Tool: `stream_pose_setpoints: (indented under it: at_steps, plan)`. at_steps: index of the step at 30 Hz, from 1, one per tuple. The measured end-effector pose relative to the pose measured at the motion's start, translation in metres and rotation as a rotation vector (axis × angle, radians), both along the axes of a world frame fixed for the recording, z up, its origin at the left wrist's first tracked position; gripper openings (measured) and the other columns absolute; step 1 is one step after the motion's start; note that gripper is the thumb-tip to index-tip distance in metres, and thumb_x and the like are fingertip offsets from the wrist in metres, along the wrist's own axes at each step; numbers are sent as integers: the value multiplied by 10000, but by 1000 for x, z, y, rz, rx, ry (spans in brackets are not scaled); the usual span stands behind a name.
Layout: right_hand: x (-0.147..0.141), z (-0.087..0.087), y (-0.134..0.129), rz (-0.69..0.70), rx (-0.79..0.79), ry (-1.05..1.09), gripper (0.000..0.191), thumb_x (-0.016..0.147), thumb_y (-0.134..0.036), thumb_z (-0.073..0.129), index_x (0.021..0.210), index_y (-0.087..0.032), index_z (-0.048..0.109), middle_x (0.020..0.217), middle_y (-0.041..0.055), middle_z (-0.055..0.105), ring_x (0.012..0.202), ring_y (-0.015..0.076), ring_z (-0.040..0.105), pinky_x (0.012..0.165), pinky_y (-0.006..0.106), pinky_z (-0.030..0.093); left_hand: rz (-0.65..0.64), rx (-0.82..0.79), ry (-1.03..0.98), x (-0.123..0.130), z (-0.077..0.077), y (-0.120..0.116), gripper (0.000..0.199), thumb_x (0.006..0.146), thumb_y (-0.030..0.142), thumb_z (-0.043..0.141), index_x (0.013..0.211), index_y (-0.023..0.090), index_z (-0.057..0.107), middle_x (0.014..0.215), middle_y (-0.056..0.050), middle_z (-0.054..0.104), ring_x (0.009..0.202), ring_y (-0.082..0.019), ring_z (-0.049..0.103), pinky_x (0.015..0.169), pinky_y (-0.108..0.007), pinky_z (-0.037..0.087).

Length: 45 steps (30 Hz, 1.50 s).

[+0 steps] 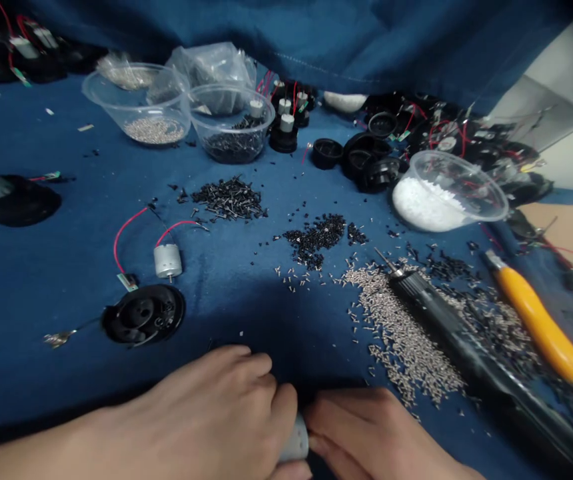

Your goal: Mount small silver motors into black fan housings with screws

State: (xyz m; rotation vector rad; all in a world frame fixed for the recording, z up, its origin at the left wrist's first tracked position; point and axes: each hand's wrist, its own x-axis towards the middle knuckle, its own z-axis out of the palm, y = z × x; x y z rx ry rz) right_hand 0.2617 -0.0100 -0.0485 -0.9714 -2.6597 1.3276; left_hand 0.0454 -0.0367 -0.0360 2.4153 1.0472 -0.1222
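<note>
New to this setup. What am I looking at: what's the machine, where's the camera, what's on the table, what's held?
There's no machine: these are a person's bare hands. The single picture comes from a camera on their head, looking forward and down.

The surface is covered in blue cloth. On it, left of centre, lie a silver-grey cylindrical motor and a round black plastic housing. To the right are a heap of tiny silver screws, a long black tool with a thin metal tip and a yellow-handled tool.

The left hand holds a grey metal cylinder, mostly covered. The right hand is at its end; whether those fingers grip it is hidden.
</note>
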Motion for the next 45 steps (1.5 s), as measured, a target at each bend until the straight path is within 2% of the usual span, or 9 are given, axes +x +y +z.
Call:
stream_pose_setpoints:
  at_steps: [3, 8, 12, 15, 21, 30, 36, 42, 45]
  plan:
    - [1, 19, 6, -54, -112, -49, 131, 958, -257, 519, 897, -232, 632, 808, -20, 682, 707, 111, 639, 631, 198, 449, -34, 13, 15, 6, 17, 14, 259, 905, 381, 592, 950, 142, 680, 850, -101, 705, 830, -298, 667, 781, -471, 557]
    - [17, 45, 3, -279, -13, 92, 259, 976, -295, 490, 770, -205, 619, 625, -30, 621, 547, 82, 581, 543, 191, 427, 124, 47, 100, -9, 44, 21, 270, 862, 394, 594, 710, 187, 681, 678, -68, 652, 716, -290, 656, 680, -410, 523]
    - [8, 43, -9, -515, -97, 311, 178, 980, -296, 486, 1016, -206, 635, 764, -3, 669, 658, 94, 634, 635, 189, 495, 180, 11, 237, -3, 61, 28, 354, 833, 432, 544, 582, 191, 610, 594, -59, 634, 555, -255, 615, 512, -329, 411]
    - [-18, 32, -13, -646, -228, 459, 279, 990, -390, 449, 935, -172, 615, 729, -4, 604, 604, 89, 576, 543, 184, 464, 184, -147, 240, 12, 69, 35, 377, 754, 457, 602, 509, 185, 512, 504, -29, 564, 479, -210, 560, 434, -276, 313]
    - [-49, 11, -17, -657, -302, 509, 359, 978, -433, 453, 737, -171, 493, 577, -54, 450, 480, 69, 448, 453, 182, 369, 170, -815, 64, 17, 73, 49, 163, 707, 302, 685, 639, 179, 604, 508, 53, 520, 459, -106, 502, 498, -213, 411]
    - [-44, 7, -27, -676, -375, 573, 301, 982, -422, 429, 800, -188, 485, 632, -51, 460, 533, 85, 456, 490, 194, 396, 103, -953, 91, 11, 91, 57, 262, 852, 230, 518, 625, 174, 636, 699, -58, 751, 891, -169, 638, 808, -259, 439]
    - [-48, 12, -21, -565, -151, 469, 343, 980, -252, 405, 656, -163, 478, 603, -27, 494, 591, 88, 455, 557, 193, 356, 81, -874, 89, 17, 96, 62, 261, 835, 216, 546, 602, 167, 654, 652, -23, 726, 729, -132, 643, 638, -188, 436]
    - [-49, 9, -29, -533, -78, 523, 331, 1006, -245, 360, 751, -158, 553, 680, -12, 558, 612, 87, 440, 566, 195, 322, 321, -1060, -155, 7, 93, 66, 35, 804, 117, 622, 776, 135, 608, 661, 9, 660, 554, -115, 658, 594, -223, 530]
    - [-49, 4, -31, -551, -63, 509, 357, 1027, -313, 337, 777, -166, 543, 640, -27, 516, 553, 82, 384, 523, 210, 279, 388, -1097, -330, -2, 89, 66, 141, 794, 151, 691, 896, 141, 595, 794, -15, 688, 576, -128, 692, 592, -223, 546]
